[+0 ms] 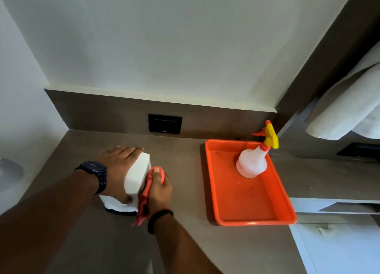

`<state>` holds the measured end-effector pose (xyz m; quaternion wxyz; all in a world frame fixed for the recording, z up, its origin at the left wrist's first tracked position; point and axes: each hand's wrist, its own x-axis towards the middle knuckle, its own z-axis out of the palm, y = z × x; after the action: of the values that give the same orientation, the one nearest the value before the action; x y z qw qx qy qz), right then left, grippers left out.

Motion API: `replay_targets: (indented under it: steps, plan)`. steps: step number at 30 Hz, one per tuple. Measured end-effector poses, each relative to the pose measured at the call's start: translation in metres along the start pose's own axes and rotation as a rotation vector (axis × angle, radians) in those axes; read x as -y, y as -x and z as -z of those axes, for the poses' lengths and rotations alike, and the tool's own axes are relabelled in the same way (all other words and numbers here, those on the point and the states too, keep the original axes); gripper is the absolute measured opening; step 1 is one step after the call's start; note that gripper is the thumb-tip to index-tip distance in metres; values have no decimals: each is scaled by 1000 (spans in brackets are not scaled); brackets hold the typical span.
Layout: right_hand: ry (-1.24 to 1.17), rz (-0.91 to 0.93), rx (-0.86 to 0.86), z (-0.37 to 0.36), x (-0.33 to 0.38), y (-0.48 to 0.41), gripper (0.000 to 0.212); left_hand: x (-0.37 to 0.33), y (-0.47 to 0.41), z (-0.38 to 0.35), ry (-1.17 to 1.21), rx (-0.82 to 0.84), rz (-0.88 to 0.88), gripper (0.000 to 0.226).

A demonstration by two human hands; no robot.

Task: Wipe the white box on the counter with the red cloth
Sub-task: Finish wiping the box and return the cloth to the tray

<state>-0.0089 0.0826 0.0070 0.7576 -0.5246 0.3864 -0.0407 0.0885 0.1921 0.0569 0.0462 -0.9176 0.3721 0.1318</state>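
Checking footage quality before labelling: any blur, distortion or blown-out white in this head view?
Head view: wide-angle bending bows the wall edges and stretches the forearms; white box is nearly featureless, its top washed out; slight motion blur at the left hand thumb and the red cloth in the right hand; lighting soft and even.

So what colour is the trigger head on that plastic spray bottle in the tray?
Yellow, with a red-orange nozzle and trigger, on the translucent plastic spray bottle; seen in the head view.
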Motion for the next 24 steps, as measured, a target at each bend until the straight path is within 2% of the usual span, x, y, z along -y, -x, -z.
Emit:
replay_targets:
  steps: [3, 5, 7, 9, 11, 13, 15, 16, 20, 24]
  plan:
    - [-109, -30, 50, 16, 22, 11, 32, -4, 2, 7, 3, 44, 11, 153]
    - [-142, 81, 59, 38, 47, 8, 32, -18, -1, 17, 52, 50, 1, 163]
    - [-65, 241, 46, 70, 77, 3, 30, -46, -12, 27, 152, -51, -48, 158]
    - [132, 386, -65, 110, 102, -6, 24, -84, -30, 31, 267, -176, -79, 154]
    - [418, 499, -192, 150, 111, -22, 23, -123, -48, 29, 331, -227, -116, 150]
    - [769, 505, -267, 179, 106, -46, 36, -156, -67, 18, 333, -227, -165, 131]
    - [1094, 433, -270, 196, 97, -62, 41, -180, -83, 4, 290, -236, -167, 107]
    - [1214, 401, -251, 200, 91, -68, 42, -187, -89, -4, 266, -234, -143, 103]
    - [1518, 364, -152, 210, 62, -83, 44, -201, -106, -37, 199, -108, -80, 96]
    - [1625, 358, -124, 210, 43, -87, 44, -209, -104, -54, 229, -106, -79, 89]
